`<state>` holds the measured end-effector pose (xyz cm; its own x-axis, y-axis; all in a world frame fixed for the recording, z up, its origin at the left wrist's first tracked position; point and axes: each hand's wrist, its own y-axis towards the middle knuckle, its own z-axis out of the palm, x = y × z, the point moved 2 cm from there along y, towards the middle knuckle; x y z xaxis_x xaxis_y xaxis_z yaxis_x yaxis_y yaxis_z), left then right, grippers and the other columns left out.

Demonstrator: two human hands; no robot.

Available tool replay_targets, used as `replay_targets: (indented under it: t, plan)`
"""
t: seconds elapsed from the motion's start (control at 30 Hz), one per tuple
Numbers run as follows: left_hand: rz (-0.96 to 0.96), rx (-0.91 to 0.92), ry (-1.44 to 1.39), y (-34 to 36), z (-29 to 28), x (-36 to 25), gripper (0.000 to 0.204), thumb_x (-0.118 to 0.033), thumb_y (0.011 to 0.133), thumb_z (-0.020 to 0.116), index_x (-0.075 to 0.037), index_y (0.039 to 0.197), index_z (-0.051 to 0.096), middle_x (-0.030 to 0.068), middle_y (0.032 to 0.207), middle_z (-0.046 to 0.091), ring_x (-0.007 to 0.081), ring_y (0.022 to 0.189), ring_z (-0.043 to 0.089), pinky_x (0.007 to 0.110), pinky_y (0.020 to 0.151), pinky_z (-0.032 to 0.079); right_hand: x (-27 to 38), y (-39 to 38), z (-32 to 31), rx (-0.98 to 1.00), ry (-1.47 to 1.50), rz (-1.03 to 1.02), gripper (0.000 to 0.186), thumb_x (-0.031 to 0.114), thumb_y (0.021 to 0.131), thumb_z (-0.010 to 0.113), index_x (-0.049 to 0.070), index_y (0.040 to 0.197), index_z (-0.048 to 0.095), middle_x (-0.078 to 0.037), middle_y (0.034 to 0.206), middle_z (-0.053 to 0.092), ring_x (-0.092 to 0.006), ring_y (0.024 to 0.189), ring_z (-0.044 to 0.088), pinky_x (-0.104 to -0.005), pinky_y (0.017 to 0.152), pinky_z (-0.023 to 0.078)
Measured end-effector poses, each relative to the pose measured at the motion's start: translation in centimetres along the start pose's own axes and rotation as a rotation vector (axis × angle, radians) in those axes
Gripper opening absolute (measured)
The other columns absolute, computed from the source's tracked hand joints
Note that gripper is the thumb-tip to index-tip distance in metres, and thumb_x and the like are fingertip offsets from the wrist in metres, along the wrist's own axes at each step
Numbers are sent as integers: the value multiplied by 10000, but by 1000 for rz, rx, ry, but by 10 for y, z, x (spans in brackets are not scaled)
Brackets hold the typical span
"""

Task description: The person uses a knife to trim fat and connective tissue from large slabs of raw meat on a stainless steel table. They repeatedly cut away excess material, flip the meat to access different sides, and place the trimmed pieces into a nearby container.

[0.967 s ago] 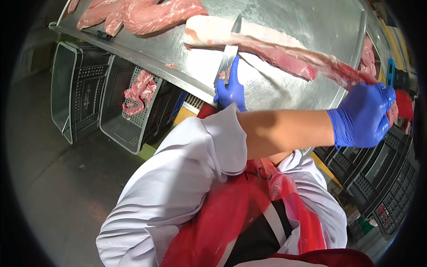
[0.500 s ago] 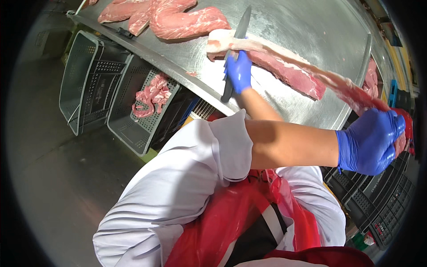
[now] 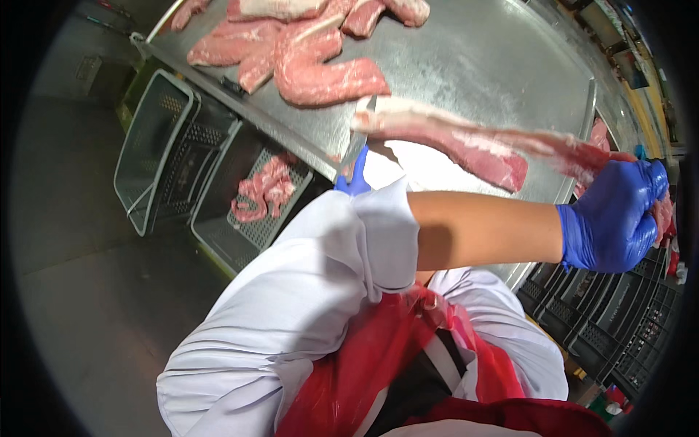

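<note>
My arms are crossed. At the right, my left hand, in a blue glove, is closed round the end of a long strip of fat and meat. The strip stretches taut from the top of a pink pork loin piece lying on the metal table. My right hand, also gloved in blue, is at the table's near-left edge, partly hidden by my left sleeve. It holds a knife, whose blade reaches the pale left end of the meat; the handle is hidden.
Several meat pieces lie on the far left of the metal table. Below its left edge stand a grey crate with meat scraps and another grey crate. Black crates stand at the lower right.
My right hand has drawn the knife back toward me and the table's near-left edge. My left hand still grips the strip at the right. The view has shifted slightly.
</note>
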<state>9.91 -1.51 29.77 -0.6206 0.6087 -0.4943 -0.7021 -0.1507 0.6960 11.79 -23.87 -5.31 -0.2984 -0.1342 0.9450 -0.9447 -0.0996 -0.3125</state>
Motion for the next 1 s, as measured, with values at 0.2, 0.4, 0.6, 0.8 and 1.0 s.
replay_targets:
  t: [0.2,0.4,0.6,0.8,1.0]
  plan:
    - [41,81,-182,37,22,1,92,38,827,493,3,757,541,156,653,638,282,606,664,353,584,522,8,20,-1,96,25,12,509,224,1023,517,122,1491,344,-160,858,698,-236,662,673,-385,622,559]
    - [8,245,-107,84,16,-5,79,-54,894,540,-32,850,602,82,721,621,201,611,602,316,571,482,18,-10,-7,455,-71,-99,628,210,1015,520,205,1588,262,-148,829,697,-228,628,653,-381,626,552]
    - [61,616,152,113,-84,-43,112,-147,961,587,-67,943,663,8,789,604,120,616,540,278,557,443,31,-104,-142,670,-427,-59,727,199,1007,523,316,1651,207,-127,813,681,-193,585,614,-347,600,530]
    - [-1222,252,781,-151,-337,-69,328,-232,904,648,-53,1177,616,52,899,634,153,733,598,295,632,469,-25,-250,-322,658,-243,221,771,115,964,533,330,1644,239,-88,808,673,-130,540,580,-292,573,533]
    - [-584,929,1548,-258,-324,6,498,-232,788,705,-17,1216,569,247,1228,602,398,1114,604,544,932,474,-37,-245,-343,217,-373,241,779,172,950,576,308,1640,241,-202,802,689,-259,578,654,-380,646,568]
